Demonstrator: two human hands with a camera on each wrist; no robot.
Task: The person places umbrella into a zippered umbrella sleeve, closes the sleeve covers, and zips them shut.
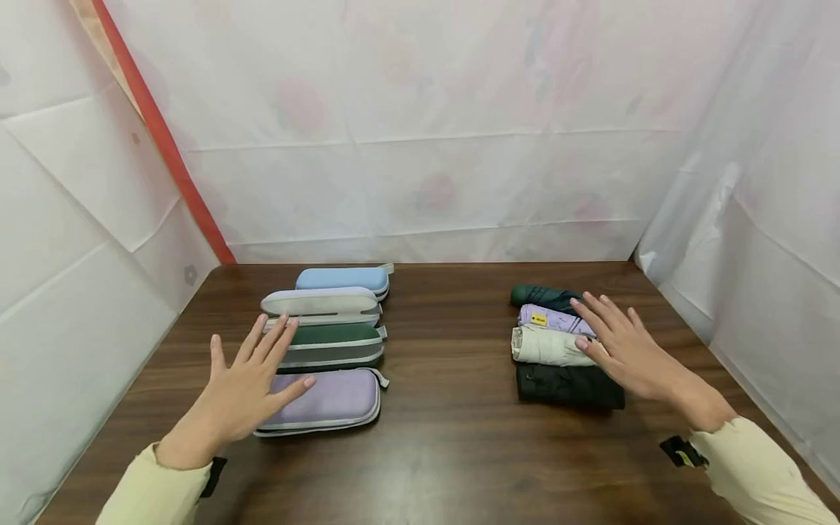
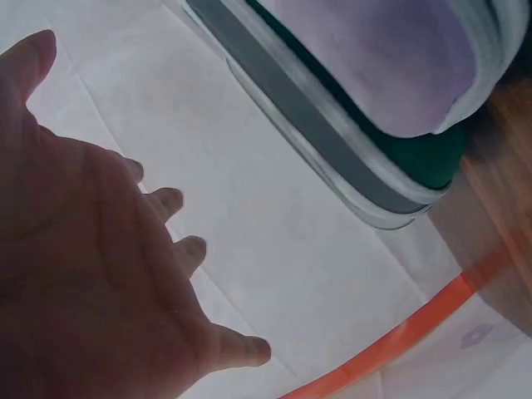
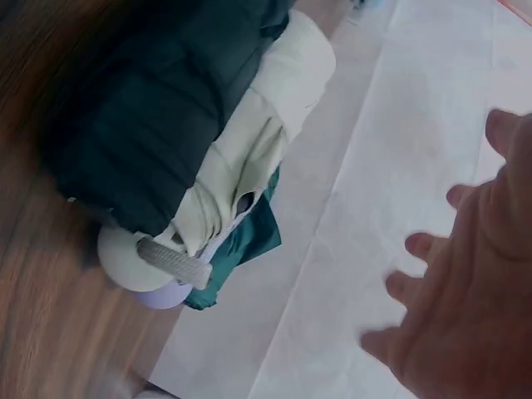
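My left hand (image 1: 239, 394) hovers with fingers spread over the left ends of a row of zip cases, holding nothing. Nearest to it lies a lilac case (image 1: 335, 397); behind that are a dark green case (image 1: 337, 334), a pale grey case (image 1: 321, 300) and a light blue case (image 1: 341, 278). My right hand (image 1: 633, 357), fingers also spread, is held above the right ends of several folded umbrellas. They are a black umbrella (image 1: 567, 386), a cream umbrella (image 1: 547, 346), a lilac umbrella (image 1: 554, 319) and a dark green umbrella (image 1: 541, 295). Both hands partly hide things below.
A dark wooden table (image 1: 446, 437) bears both rows, with a wide strip of its surface between them. Pale patterned cloth (image 1: 420, 146) hangs behind and along both sides. A red strip (image 1: 164, 138) runs down the back left corner.
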